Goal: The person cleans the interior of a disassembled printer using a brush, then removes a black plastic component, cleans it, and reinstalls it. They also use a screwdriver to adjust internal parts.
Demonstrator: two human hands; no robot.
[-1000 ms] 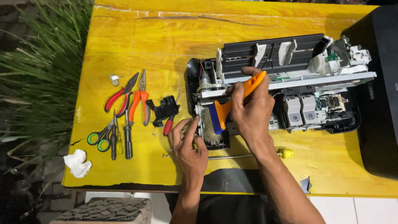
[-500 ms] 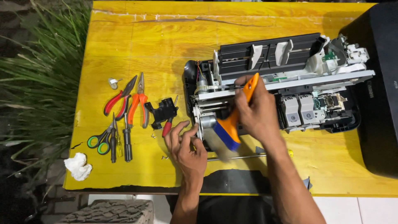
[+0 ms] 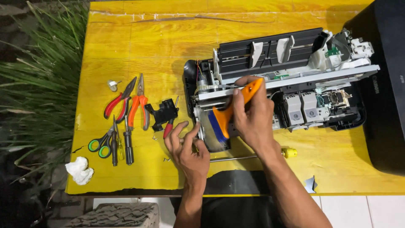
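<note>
The left hand point(image 3: 188, 148) is resting nearest the table's front edge, fingers spread wide and flat, its fingertips pressing against the near left corner of the opened printer chassis point(image 3: 278, 88) and holding nothing. Just to its right, the right hand point(image 3: 253, 116) is gripping an orange-handled brush point(image 3: 230, 116) with a blue ferrule. Over the last second the brush has been swinging down from a flatter angle, and its bristles are now working against the lower left end of the mechanism, so the brushing appears to be moving along that end of the frame while the left hand keeps steadying it. A thin metal rod with a yellow-handled screwdriver point(image 3: 289, 152) is lying just behind the right wrist.

The chassis is sitting beyond both hands on the yellow table point(image 3: 147, 50), stripped of its cover, with grey cartridge holders, a pale metal rail and a black paper tray exposed. Left of the left hand, a small black part point(image 3: 162, 113), pliers point(image 3: 126, 103), scissors point(image 3: 101, 143) and a crumpled tissue point(image 3: 80, 170) are lying. A black casing point(image 3: 386, 84) is standing far to the right.
</note>
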